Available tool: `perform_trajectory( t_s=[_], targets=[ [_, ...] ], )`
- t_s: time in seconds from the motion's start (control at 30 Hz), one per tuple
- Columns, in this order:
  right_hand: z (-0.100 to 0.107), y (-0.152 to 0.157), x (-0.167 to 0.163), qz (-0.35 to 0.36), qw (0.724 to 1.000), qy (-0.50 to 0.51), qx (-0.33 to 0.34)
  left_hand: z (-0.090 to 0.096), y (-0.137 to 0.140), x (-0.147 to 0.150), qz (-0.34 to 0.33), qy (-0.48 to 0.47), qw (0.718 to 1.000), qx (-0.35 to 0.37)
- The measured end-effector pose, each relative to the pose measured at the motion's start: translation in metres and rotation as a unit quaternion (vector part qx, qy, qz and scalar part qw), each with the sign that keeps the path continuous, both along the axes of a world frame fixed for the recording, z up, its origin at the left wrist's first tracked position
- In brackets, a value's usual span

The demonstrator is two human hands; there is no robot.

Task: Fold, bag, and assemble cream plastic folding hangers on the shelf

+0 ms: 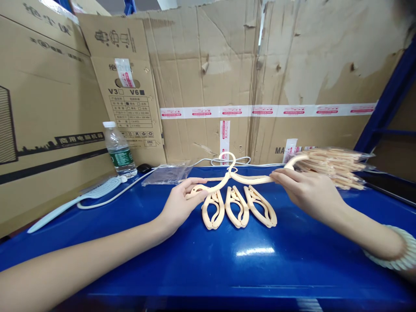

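A cream plastic folding clothes hanger [251,178] is spread wide above the blue table, its hook pointing up and away from me. My left hand [182,201] is closed around its left arm, thumb in front. Around the right arm, near its end, my right hand [307,190] is closed too. Three more hangers, folded into loops, lie side by side below it: a left one [204,216], a middle one [228,213] and a right one [273,216].
Several bagged hangers [341,167] are piled at the back right beside a dark flat object [393,187]. On the left are a water bottle [121,151], a pale hairbrush [65,210], a white cable [113,197] and a clear plastic bag [167,173]. Cardboard [201,78] walls the back.
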State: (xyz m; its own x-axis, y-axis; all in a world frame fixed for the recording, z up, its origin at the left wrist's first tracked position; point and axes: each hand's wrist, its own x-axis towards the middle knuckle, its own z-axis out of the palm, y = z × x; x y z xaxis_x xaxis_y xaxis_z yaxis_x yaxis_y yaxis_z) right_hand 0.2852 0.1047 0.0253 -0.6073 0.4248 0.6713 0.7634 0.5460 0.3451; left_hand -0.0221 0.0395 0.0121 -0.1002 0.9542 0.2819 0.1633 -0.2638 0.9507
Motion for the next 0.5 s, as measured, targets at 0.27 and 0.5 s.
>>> perform_trajectory(
  t_s=[0.27, 0.5],
  targets=[
    [-0.004, 0.001, -0.011, 0.138, 0.97, 0.147, -0.138, -0.002, 0.003, -0.001, -0.005, 0.004, 1.0, 0.001],
    [0.003, 0.014, -0.003, 0.181, 0.841, 0.336, -0.383, 0.0, 0.0, -0.003, -0.006, -0.042, 0.999, -0.013]
  ],
)
